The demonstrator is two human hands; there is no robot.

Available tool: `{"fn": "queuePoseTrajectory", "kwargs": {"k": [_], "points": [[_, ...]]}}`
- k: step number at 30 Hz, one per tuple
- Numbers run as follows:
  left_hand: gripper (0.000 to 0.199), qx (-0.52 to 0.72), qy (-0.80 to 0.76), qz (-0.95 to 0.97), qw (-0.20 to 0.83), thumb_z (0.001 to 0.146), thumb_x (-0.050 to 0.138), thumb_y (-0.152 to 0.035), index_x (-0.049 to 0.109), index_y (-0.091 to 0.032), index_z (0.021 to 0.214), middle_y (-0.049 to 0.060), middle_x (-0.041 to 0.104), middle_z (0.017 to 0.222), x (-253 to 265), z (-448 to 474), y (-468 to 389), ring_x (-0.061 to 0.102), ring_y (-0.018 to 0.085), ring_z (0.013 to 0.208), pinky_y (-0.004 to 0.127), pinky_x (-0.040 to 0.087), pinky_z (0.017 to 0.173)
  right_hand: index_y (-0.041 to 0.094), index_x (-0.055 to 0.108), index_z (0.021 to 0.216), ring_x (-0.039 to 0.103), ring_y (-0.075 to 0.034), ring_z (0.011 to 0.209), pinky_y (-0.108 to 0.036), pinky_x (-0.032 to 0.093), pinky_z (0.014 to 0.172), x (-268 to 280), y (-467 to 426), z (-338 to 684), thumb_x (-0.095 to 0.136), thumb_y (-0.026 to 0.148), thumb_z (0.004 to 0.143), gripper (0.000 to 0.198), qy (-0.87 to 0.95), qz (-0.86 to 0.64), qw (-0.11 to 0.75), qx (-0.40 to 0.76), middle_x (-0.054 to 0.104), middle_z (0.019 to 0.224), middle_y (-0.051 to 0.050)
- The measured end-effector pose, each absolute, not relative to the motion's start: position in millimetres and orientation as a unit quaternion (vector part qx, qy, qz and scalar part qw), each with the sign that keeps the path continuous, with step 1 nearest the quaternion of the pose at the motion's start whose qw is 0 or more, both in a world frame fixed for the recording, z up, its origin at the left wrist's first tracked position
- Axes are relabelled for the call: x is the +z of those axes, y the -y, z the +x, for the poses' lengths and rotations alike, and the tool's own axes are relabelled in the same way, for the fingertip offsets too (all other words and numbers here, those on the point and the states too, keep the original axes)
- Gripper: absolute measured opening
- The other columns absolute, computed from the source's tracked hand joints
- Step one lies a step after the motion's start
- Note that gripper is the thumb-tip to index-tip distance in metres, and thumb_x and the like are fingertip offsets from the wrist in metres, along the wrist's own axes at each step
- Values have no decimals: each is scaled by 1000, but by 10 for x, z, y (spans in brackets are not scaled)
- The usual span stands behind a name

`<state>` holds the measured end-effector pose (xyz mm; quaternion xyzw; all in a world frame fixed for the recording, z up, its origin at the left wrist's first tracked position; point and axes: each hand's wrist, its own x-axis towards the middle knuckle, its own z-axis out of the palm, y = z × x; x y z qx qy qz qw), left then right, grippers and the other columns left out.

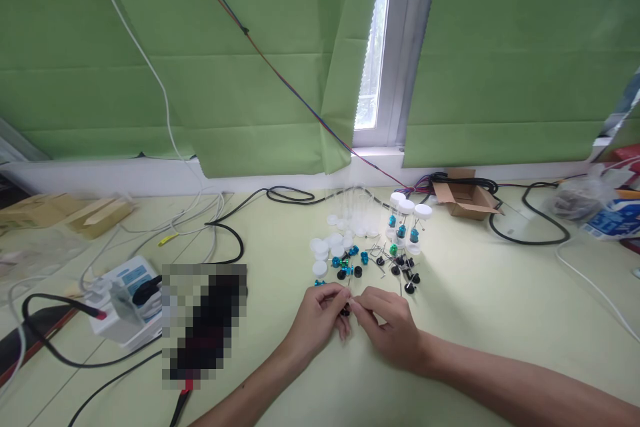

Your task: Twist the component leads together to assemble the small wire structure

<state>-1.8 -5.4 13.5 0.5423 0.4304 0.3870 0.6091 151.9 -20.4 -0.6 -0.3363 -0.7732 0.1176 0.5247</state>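
My left hand and my right hand meet just above the table, fingertips pinched close together. A small black part shows under the left thumb, partly hidden by the fingers. What the right fingertips pinch is too small to make out. Just beyond the hands lie small blue fittings, a green fitting, black disc-shaped pieces and thin metal pins. White round caps are grouped to the left of these. Behind them stand several clear tubes, and white-capped tubes with blue fittings inside.
An open cardboard box sits at the back right beside coiled black cable. On the left are a white power strip, tangled cords, a pixelated dark object and yellowish boxes. A blue-and-white package lies far right.
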Motion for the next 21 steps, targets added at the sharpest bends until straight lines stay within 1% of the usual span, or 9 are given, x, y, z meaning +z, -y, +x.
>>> {"fn": "queuePoseTrajectory", "kwargs": {"k": [3,7,13,18,21], "points": [[34,399,-442,530,603,80,65,-45,65,-14,67,0,58,52,168,-17,62,55,11,40,20,43,39,19,55,65,42,-11,48,-24,33,48,-14,197,1524,46,16,93,30,768,-346,525,124,49,54,1],[34,412,-451,523,594,80,65,-46,65,-14,69,-1,58,52,204,-12,77,54,11,41,21,43,41,19,55,66,47,-12,49,-24,37,50,-21,193,1521,46,18,94,30,755,-358,528,148,53,55,0],[32,447,-457,527,560,81,64,-45,66,-15,70,0,59,61,170,-32,80,55,12,44,21,44,40,18,62,76,54,-12,52,-23,43,53,21,192,1514,44,20,96,27,746,-357,531,185,60,59,-1],[30,464,-464,539,528,82,63,-44,66,-15,72,-2,55,57,132,-52,71,55,12,44,21,43,39,17,62,84,50,-10,47,-21,42,51,20,186,1521,43,21,96,23,734,-361,529,224,57,57,1],[30,466,-457,543,528,83,63,-43,67,-15,73,-2,55,57,131,-49,64,55,12,44,21,44,39,17,60,87,49,-10,45,-21,41,50,-5,182,1527,43,21,97,20,731,-351,531,244,54,56,3]]}}
